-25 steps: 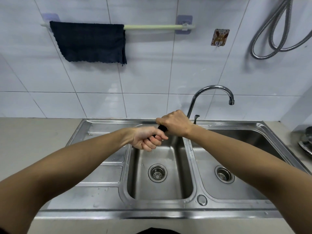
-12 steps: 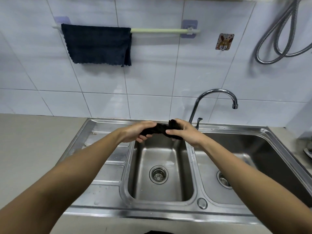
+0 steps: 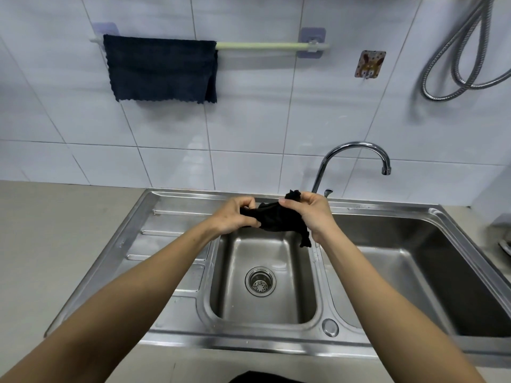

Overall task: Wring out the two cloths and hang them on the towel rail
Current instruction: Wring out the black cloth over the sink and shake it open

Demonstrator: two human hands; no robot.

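Black cloth (image 3: pixel 276 219), bunched between left hand (image 3: pixel 235 217), right hand (image 3: pixel 312 214)

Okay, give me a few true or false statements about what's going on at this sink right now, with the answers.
1. Both hands hold the black cloth over the smaller basin. True: the left hand and right hand each grip an end.
2. The towel rail is bare. False: a dark blue cloth already hangs on its left part; only the right part is free.
3. Water is running from the tap. False: no stream shows at the spout.
4. The tap's spout is over the larger basin. True.
5. The cloth in the hands lies in the basin. False: it is held up above it.
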